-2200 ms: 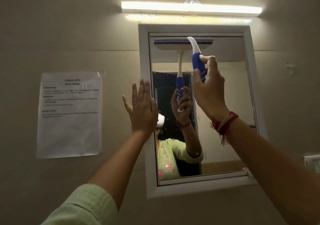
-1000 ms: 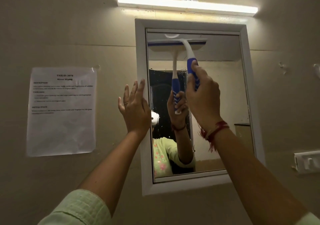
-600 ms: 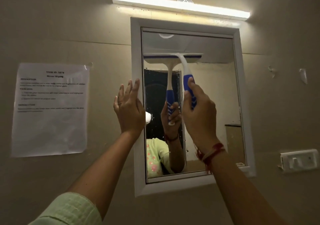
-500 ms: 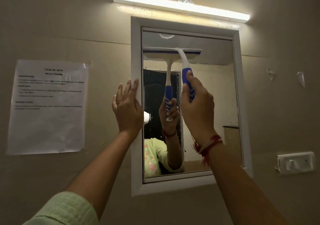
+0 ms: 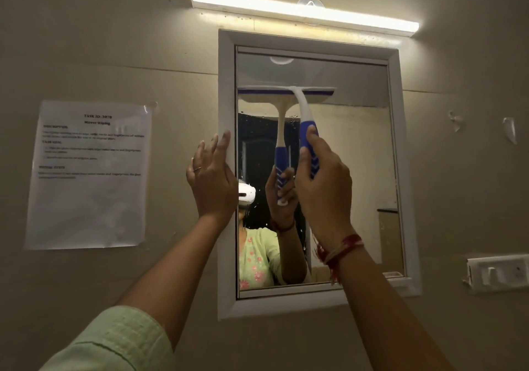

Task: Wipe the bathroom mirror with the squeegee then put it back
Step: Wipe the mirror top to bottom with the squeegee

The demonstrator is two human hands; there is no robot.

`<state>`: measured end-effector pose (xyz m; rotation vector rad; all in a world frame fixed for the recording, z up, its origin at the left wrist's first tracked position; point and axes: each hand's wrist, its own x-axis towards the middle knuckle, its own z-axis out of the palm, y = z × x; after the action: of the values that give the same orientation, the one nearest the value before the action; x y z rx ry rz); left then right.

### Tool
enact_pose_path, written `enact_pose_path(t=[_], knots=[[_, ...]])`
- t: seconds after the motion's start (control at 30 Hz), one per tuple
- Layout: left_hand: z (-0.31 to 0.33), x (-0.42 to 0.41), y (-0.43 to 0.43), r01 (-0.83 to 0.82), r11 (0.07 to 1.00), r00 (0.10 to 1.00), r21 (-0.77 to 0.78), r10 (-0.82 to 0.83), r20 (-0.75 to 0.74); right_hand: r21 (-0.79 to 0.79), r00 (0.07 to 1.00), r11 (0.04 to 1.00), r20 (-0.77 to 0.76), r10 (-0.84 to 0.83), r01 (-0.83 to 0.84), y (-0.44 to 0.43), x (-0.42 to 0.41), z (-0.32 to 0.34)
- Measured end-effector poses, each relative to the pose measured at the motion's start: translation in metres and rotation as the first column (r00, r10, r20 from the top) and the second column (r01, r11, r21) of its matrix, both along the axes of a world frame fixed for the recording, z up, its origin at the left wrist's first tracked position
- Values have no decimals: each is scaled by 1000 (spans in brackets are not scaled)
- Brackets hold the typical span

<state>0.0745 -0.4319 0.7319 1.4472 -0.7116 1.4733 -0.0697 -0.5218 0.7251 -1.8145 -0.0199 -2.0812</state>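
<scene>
Squeegee (image 5: 303,113), T-shaped, rubber-edged, on glass mirror (image 5: 357,170)

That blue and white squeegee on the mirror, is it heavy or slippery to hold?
Probably light: the right hand alone holds the squeegee up against the mirror. Its blue handle has ribbed markings, so likely grippy rather than slippery. The neck looks like stiff plastic, though the thin blade edge probably flexes against the glass.

Left arm: pale green sleeve (image 5: 114,342), loose, ends around the elbow, forearm bare. Thin ring (image 5: 197,169) on a finger of the left hand (image 5: 213,179). Right hand (image 5: 325,190): bundle of red and pale threads (image 5: 340,252) tied round the wrist, frayed ends hanging loose; forearm bare
</scene>
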Motion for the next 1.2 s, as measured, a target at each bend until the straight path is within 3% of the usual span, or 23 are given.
enact_pose_path(t=[0.17,0.4,0.63,0.87,1.07,1.2], knots=[[0,-3,0,16,1000,1000,10,-16,6,-19,999,1000,-37,-16,16,-5,5,-42],[-2,-2,0,15,1000,1000,5,-15,-7,-24,1000,1000,-7,-14,14,-5,2,-20],[-5,-3,0,17,999,999,35,-16,-28,-4,998,1000,-69,-6,5,-3,1,-80],[-7,-4,1,48,998,999,33,-47,-25,1,1000,1000,-28,-10,10,0,1,-40],[-9,-10,2,100,995,995,-7,-100,-13,6,996,1000,-84,-5,5,1,3,-85],[-10,-11,1,124,992,992,-23,-124,-5,-5,999,1000,-38,-9,9,1,4,-67]])
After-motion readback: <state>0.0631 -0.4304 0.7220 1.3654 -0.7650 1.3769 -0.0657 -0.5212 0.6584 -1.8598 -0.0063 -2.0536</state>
